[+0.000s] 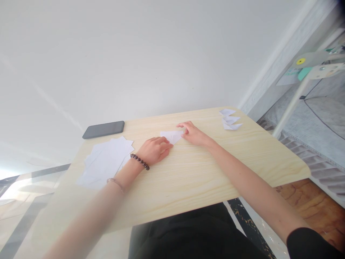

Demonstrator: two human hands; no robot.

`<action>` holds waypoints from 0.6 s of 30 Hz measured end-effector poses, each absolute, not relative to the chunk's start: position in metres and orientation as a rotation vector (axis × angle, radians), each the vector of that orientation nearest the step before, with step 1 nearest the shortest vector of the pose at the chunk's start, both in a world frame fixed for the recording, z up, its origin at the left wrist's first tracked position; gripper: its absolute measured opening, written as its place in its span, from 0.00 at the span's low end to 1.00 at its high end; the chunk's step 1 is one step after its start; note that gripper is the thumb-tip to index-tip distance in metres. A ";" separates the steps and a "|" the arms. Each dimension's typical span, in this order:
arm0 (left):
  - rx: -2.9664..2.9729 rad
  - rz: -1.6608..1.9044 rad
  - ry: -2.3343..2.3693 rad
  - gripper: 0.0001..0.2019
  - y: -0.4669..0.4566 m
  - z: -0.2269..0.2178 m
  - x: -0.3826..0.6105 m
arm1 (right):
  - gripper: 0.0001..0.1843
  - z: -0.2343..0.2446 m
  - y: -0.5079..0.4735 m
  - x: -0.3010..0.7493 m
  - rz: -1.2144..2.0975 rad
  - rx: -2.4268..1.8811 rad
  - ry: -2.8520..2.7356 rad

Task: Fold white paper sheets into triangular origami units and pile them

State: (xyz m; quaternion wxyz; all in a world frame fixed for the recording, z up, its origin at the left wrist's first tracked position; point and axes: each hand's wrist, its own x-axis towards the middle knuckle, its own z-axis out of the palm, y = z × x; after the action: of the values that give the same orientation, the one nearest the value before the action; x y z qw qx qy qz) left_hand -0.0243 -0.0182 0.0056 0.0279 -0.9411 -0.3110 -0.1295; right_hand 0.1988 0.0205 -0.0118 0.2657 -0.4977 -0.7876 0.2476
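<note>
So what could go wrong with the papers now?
The small white paper between the left hand and right hand could slip and get a crooked crease. The left arm is right by the loose sheets, so it might drag some. The three folded papers lie near the table's far right corner, so a bump might knock one off.

The left hand (154,150) partly hides the white paper (173,136) — its blurred forearm (93,212) is cut off below.
</note>
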 end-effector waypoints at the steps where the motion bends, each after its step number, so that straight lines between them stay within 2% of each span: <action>1: -2.910 -0.410 -0.954 0.14 -0.018 0.005 -0.025 | 0.21 -0.012 0.020 0.198 0.650 -1.343 -2.132; 4: -2.918 -0.443 -0.945 0.14 -0.017 0.004 -0.025 | 0.20 -0.013 0.016 0.194 0.535 -1.393 -2.168; 8: -2.922 -0.451 -0.952 0.14 -0.018 0.004 -0.024 | 0.29 -0.013 0.009 0.188 0.366 -1.454 -2.277; 18: -2.920 -0.461 -0.959 0.14 -0.017 0.003 -0.024 | 0.31 -0.007 0.008 0.186 0.415 -1.503 -2.298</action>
State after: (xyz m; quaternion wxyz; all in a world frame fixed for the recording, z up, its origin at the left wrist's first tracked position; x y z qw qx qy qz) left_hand -0.0238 -0.0171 0.0028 0.0168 -0.9395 -0.3085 -0.1482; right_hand 0.1863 0.0075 -0.0069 0.1813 -0.5324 -0.8137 0.1468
